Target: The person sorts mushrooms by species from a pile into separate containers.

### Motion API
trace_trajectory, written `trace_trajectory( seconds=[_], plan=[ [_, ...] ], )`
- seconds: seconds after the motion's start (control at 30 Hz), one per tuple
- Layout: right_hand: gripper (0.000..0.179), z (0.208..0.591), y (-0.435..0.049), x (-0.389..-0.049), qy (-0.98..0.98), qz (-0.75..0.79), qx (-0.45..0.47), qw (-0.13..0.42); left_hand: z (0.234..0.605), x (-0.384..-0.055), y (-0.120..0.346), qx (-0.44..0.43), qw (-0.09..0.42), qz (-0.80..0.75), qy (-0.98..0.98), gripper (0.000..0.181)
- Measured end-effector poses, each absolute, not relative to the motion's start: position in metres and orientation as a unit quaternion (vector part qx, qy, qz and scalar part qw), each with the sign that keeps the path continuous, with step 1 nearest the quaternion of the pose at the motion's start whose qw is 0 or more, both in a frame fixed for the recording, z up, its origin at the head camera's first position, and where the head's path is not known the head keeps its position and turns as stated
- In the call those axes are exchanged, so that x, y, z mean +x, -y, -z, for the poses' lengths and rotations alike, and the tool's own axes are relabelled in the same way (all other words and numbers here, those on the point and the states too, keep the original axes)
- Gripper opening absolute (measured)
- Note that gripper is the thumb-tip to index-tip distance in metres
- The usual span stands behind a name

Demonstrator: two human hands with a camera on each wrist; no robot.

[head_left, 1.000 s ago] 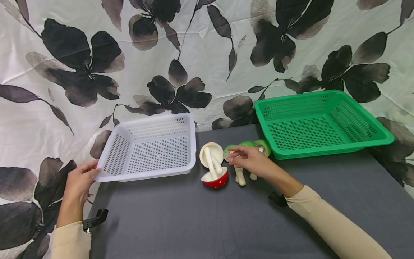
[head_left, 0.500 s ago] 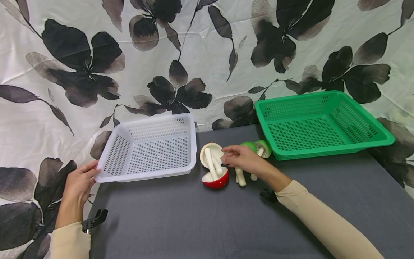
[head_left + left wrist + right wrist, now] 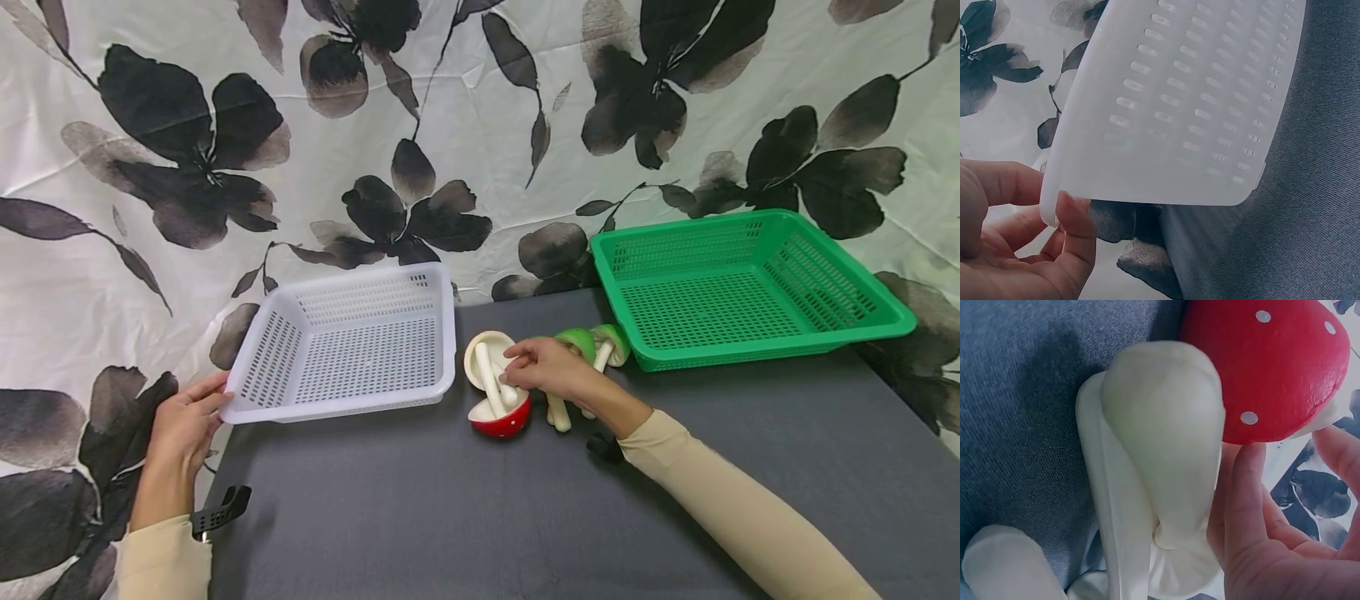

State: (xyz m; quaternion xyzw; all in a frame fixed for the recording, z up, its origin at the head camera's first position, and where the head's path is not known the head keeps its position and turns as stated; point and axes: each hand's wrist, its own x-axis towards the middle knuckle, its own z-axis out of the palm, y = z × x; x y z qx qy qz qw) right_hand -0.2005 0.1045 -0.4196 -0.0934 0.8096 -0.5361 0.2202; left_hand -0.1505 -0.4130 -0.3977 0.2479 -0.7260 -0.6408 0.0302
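My left hand point(image 3: 180, 425) pinches the near left corner of a white perforated plastic basket point(image 3: 337, 410), thumb and fingers on either side of the rim in the left wrist view. Near the table's middle lie two toy mushrooms: a red-capped mushroom point(image 3: 501, 427) with white dots, and another mushroom point(image 3: 477, 362) showing its cream underside, their stems crossing. My right hand point(image 3: 553, 367) reaches over them with bent, parted fingers. In the right wrist view its fingertips are right at the edge of the red cap point(image 3: 1272, 375). It partly hides several green-capped mushrooms point(image 3: 577, 339).
A green perforated basket point(image 3: 757, 343) stands at the back right. Cream mushroom stems point(image 3: 1160, 425) lie beside my right hand. Dark grey cloth point(image 3: 420, 517) covers the table, and a floral curtain point(image 3: 480, 100) hangs behind it.
My right hand has moved left from over the green mushrooms to the stem of the red one. My left hand and both baskets have stayed in place.
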Motion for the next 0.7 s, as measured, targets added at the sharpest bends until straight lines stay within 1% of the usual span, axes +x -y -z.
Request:
trace_trajectory(
  seconds=[0.23, 0.43, 0.7],
  plan=[
    [0.057, 0.421, -0.1, -0.207, -0.808, 0.53, -0.085, 0.242, 0.397, -0.15, 0.413, 0.243, 0.034, 0.647, 0.721, 0.054],
    [0.058, 0.424, -0.098, -0.213, -0.805, 0.522, -0.071, 0.274, 0.398, -0.149, 0.413, 0.235, 0.036, 0.655, 0.717, 0.054],
    [0.053, 0.422, -0.1, -0.213, -0.793, 0.528, -0.069, 0.296, 0.398, -0.149, 0.414, 0.237, 0.036, 0.653, 0.718, 0.054]
  ],
)
